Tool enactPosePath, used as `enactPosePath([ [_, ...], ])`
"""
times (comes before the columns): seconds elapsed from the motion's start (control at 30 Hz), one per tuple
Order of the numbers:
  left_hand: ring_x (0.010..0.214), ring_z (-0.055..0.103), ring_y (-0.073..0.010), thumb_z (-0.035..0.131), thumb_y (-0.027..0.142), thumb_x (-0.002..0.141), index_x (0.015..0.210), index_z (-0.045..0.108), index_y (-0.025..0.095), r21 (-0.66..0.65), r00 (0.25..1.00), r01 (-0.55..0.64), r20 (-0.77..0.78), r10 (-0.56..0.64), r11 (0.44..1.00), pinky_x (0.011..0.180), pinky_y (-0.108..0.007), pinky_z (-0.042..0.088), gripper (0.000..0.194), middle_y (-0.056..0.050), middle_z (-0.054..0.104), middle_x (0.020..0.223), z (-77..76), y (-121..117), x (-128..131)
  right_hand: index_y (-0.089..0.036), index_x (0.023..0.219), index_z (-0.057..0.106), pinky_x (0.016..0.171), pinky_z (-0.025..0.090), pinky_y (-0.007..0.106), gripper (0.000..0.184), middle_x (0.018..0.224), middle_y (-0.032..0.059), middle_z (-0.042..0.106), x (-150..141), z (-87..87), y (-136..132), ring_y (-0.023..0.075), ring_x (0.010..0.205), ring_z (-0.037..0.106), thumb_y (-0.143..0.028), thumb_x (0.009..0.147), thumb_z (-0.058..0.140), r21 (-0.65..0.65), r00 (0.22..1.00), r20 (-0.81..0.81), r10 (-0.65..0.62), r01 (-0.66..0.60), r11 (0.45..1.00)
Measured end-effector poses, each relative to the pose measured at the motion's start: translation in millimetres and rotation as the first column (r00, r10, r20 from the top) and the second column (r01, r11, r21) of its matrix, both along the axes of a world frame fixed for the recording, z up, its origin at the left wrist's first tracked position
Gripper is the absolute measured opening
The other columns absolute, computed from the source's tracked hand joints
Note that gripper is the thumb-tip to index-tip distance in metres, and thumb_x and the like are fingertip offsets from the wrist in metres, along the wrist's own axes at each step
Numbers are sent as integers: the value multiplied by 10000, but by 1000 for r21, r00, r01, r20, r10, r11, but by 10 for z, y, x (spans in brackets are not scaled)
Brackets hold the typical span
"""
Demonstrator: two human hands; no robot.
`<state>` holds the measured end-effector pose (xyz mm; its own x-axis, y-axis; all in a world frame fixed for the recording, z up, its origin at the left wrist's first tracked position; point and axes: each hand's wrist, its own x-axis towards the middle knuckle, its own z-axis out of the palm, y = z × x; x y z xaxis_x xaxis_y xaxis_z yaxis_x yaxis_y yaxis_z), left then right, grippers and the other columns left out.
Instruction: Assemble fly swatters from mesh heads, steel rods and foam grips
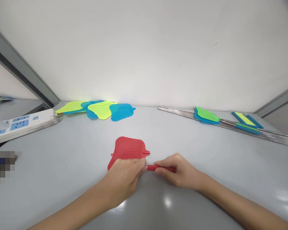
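Observation:
My right hand [180, 171] is closed round a red handle [153, 167], which lies level and points left. At the handle's left end a short bit of thin metal rod [146, 166] shows, pinched in the fingers of my left hand [128, 175]. The rest of the rod is hidden by that hand. Just behind my left hand lie red perforated fly swatter heads [129, 148], seemingly overlapping, with a narrow neck pointing right. My left hand covers their near edge.
Yellow fly swatter heads [100, 110] and blue ones [122, 112] lie along the wall at back left. A white power strip [36, 118] is at the left. At right lie metal rods [177, 111], a green swatter head [207, 114] and blue handles [248, 128].

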<state>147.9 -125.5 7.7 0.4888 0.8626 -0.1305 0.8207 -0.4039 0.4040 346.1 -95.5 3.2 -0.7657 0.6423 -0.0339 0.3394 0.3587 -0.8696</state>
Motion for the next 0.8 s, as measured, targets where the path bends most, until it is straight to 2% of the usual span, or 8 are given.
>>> enactPosePath([
  [0.27,524,456,-129,268,129,800,645,407,190,8,1000,2,-4,-2,1000,462,-258,216,217,28,527,622,-21,-15,8,-159,579,420,421,198,212,270,508,-48,216,-22,13,-8,61,465,193,-259,823,358,-15,1000,6,-22,22,1000],
  [0.47,570,508,-148,259,116,789,687,448,195,14,1000,11,2,-11,1000,487,-256,264,230,7,553,657,-21,-5,6,-162,617,524,422,203,222,314,507,-34,237,-24,19,1,74,474,201,-327,822,353,-75,998,33,-44,46,996],
  [0.63,562,487,-153,294,116,773,646,419,187,74,998,13,-69,-7,997,486,-256,278,192,2,532,626,33,61,-5,-169,759,620,437,238,223,349,511,-17,352,-50,-2,12,82,481,251,-399,812,362,-94,994,-3,-106,106,990],
  [0.8,623,475,-157,286,120,799,701,457,192,155,998,35,-59,-26,987,584,-281,327,210,0,528,672,59,111,-33,-184,862,642,483,308,221,369,603,-1,495,-66,-32,22,92,522,368,-428,807,371,-157,989,-65,-132,121,980],
])
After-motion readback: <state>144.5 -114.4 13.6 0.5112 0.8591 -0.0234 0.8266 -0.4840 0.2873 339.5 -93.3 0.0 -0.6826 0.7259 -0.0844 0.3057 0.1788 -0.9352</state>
